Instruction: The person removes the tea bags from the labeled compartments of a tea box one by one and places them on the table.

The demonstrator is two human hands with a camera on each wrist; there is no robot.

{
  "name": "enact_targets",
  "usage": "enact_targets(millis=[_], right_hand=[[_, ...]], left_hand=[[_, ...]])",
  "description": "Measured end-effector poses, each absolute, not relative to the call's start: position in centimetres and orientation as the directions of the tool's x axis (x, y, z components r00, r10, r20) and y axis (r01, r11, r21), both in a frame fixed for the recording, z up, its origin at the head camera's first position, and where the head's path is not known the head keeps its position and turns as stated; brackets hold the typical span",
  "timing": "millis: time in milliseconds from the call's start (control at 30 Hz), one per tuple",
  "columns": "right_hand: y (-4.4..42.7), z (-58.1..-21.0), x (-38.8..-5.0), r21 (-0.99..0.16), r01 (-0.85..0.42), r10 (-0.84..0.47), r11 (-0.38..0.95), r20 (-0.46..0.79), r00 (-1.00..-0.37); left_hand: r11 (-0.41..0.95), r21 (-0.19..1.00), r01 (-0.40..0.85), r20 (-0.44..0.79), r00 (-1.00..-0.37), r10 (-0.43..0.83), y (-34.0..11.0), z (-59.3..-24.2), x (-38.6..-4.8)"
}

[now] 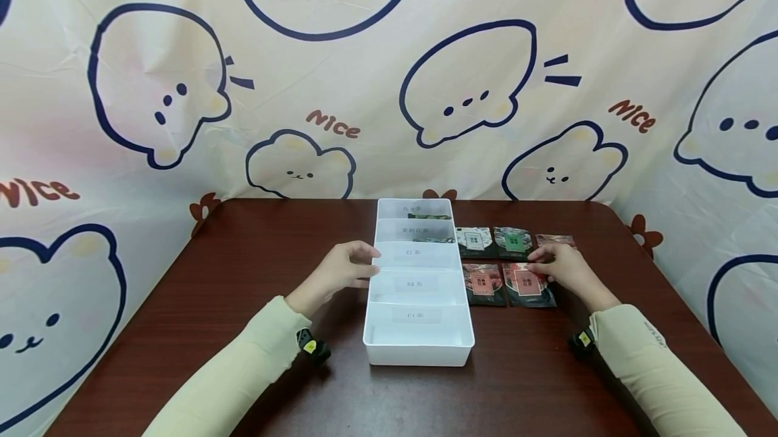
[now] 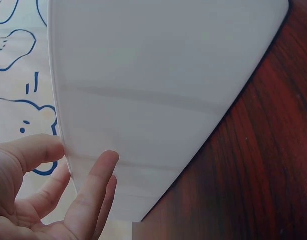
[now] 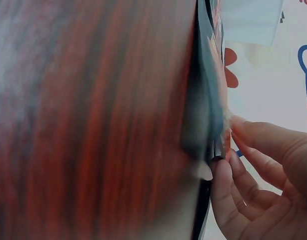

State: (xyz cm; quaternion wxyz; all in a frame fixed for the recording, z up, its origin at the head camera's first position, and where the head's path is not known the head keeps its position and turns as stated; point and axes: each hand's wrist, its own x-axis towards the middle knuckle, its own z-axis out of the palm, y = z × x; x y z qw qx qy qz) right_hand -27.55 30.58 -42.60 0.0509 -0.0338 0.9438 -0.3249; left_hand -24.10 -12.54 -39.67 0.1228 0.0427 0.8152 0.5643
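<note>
Head view: edge pinch, slip risk

My right hand (image 1: 568,271) looks to be pinching the red packet (image 1: 529,288) by its edge; the packet lies just left of it, towards me. Thin hold, so could slip. Second red packet (image 1: 482,285), farther left, might get dragged if edges catch. My left hand (image 1: 338,271), fingers loosely extended, barely touches the white box (image 1: 419,355) on its right; a knock could shift it.

Head view is evenly lit; soft shadow cast beside left sleeve (image 1: 231,363), faint sheen picked up by near table (image 1: 419,396). White box (image 2: 143,60) rendered dim grey in left wrist view. Right wrist: table blurred, upper left washed out by glare.
</note>
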Motion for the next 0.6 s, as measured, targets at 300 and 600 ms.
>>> enact_targets(millis=[300,600], right_hand=[[30.46,-42.70,-27.68,-0.592,-0.011,-0.072,0.806,-0.080,-0.994],[30.38,-42.53,-27.51,-0.585,0.005,-0.055,0.811,-0.085,-0.995]], left_hand=[[0.359,0.930,-0.077,-0.158,-0.967,0.202,-12.40,-39.39,-24.05],[0.365,0.928,-0.074,-0.157,-0.967,0.203,-12.47,-39.52,-24.06]])
